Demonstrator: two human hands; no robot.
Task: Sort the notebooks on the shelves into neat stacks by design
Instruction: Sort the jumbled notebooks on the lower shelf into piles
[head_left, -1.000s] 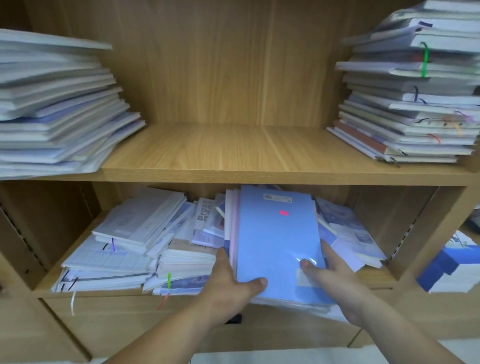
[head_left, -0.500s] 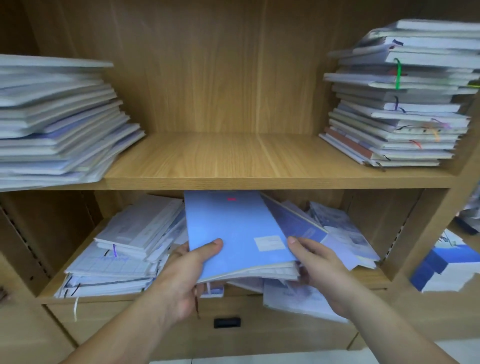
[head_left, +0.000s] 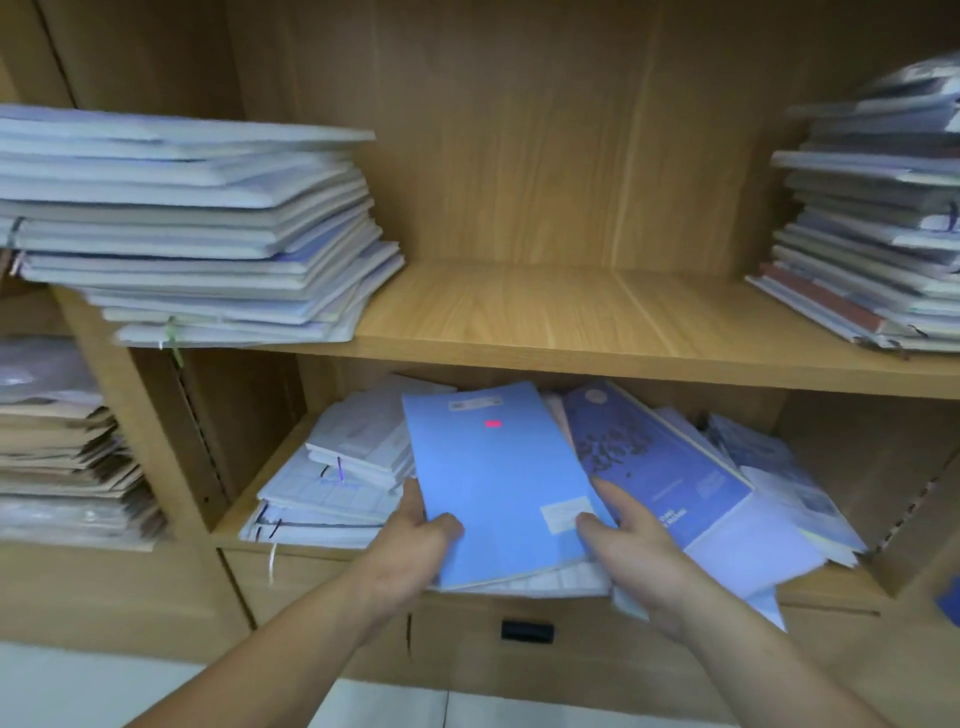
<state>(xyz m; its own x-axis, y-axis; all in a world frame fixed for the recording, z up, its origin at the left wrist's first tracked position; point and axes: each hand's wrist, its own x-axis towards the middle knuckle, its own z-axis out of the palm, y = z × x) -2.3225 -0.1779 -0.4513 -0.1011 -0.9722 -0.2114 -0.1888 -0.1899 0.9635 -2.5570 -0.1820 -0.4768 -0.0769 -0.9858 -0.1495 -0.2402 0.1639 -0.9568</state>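
At the bottom centre of the frame, the left hand (head_left: 415, 540) grips the lower left corner of the light blue notebook (head_left: 498, 478), thumb on the cover, fingers hidden beneath. The right hand (head_left: 644, 556) holds its lower right edge, thumb on the pale label, forefinger stretched along the side, other fingers out of sight. The notebook lies tilted on the lower shelf's loose heap, just beside a purple notebook (head_left: 654, 467); white notebooks (head_left: 353, 467) lie further left. On the upper shelf (head_left: 571, 312) above, a blurred left stack (head_left: 197, 228) and a right stack (head_left: 872, 234), which the frame edge cuts off.
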